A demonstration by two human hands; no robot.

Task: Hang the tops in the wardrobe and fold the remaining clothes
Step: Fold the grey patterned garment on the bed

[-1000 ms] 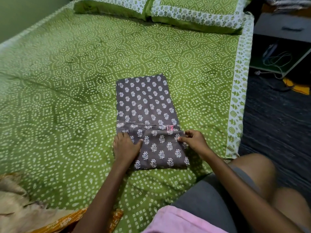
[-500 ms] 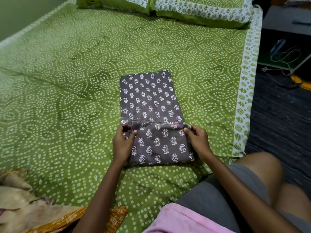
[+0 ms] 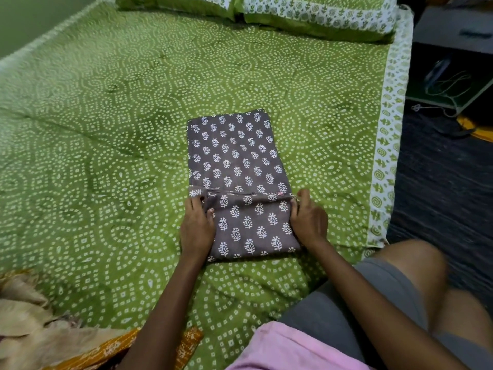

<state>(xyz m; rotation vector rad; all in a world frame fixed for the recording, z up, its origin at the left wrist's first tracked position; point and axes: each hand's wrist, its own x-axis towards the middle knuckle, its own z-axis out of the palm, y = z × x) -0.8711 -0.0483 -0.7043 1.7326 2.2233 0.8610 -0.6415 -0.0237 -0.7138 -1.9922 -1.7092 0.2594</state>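
- Head view looks down on a grey printed garment lying flat near the right-hand side of a bed with a green dotted sheet.
- Its near part is folded up over the rest, making a doubled flap whose upper edge runs across between the two hands.
- Left hand lies on the flap's left edge, fingers curled at the top corner; its grip looks like a pinch on the fold, though the fingertips are partly tucked into the cloth.
- Right hand sits at the flap's right edge, fingers bent over the corner and the thumb raised beside it; it holds the cloth edge there.
- So the garment lies between and just ahead of both grips, with its far, unfolded part stretching away toward the pillows.
- A small pink mark shows at the fold line close to the right hand; what it is cannot be made out.
- Beige and orange cloth is piled at the bottom left, cut off by the frame.
- Pink fabric is cut off at the bottom edge, and the person's knee is blurred.
- Dark furniture and cables beyond the bed's right side are dim and hard to read.
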